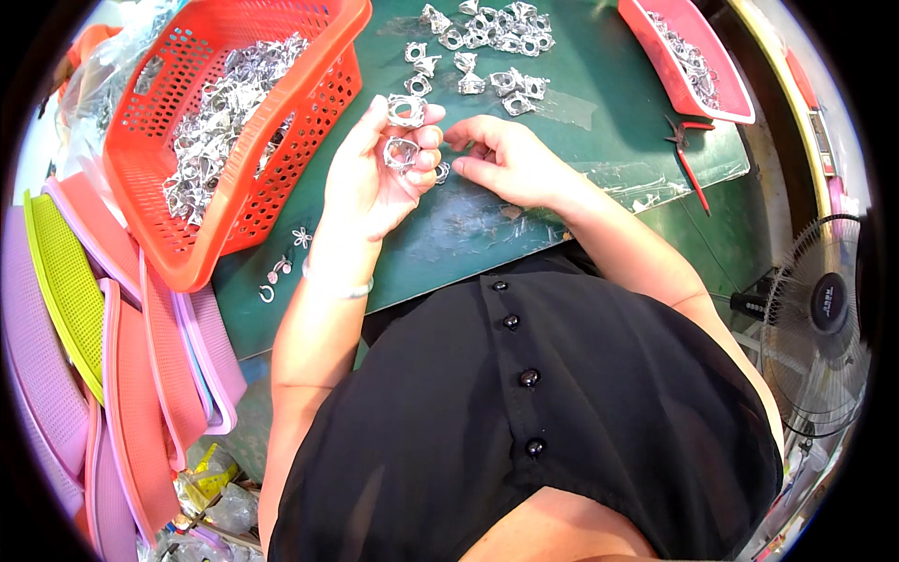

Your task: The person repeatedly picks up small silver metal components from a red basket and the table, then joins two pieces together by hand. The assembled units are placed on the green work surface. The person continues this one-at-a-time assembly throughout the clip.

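My left hand (370,173) is raised over the green table, palm up, with its fingers curled around silver ring-shaped metal pieces. One openwork metal piece (406,110) sits at the fingertips, and a second metal piece (400,154) lies lower against the fingers. Just to the right is my right hand (510,161), its fingers loosely bent and thumb apart, with nothing visible between them. Close to its thumb shows a small metal piece (442,172), partly hidden by my left fingers; whether it is held or lies on the table I cannot tell.
A red perforated basket (323,89) full of similar pieces stands left, a pink tray (740,108) of them far right. Several loose pieces (510,30) lie at the back. Red-handled pliers (693,178) lie right, near a fan (815,309). Stacked coloured baskets (131,384) fill the left.
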The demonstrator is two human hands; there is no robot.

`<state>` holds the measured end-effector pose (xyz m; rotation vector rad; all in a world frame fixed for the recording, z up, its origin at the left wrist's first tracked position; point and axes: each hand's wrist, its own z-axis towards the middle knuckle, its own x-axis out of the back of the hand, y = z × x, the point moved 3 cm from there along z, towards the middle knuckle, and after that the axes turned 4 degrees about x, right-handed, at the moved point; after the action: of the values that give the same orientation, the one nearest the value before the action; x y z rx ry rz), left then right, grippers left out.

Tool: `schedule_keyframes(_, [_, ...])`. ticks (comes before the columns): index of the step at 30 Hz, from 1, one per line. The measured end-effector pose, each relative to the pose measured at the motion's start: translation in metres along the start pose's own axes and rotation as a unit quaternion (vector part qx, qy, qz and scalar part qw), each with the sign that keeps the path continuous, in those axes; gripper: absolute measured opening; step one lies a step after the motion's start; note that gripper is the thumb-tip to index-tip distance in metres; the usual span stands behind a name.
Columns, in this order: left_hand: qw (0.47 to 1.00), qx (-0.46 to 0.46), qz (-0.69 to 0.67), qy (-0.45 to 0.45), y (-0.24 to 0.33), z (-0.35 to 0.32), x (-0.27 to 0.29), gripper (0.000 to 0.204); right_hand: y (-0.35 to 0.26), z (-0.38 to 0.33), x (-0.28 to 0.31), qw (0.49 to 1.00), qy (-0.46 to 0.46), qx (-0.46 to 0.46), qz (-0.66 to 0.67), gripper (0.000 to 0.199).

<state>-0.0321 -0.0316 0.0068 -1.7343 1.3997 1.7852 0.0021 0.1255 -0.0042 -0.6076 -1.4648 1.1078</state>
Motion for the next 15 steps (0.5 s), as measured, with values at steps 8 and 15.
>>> schedule_keyframes(8, [0.729, -0.534, 0.409, 0.129, 0.084, -0.086, -0.086, 0.038, -0.005, 0.003, -0.012, 0.972, -0.009, 0.105, -0.208, 0.04])
schedule_keyframes(15, [0.142, -0.577, 0.705, 0.387, 0.101, -0.09, -0.085, 0.028, -0.016, 0.007, -0.024, 0.953, -0.026, 0.076, -0.292, 0.033])
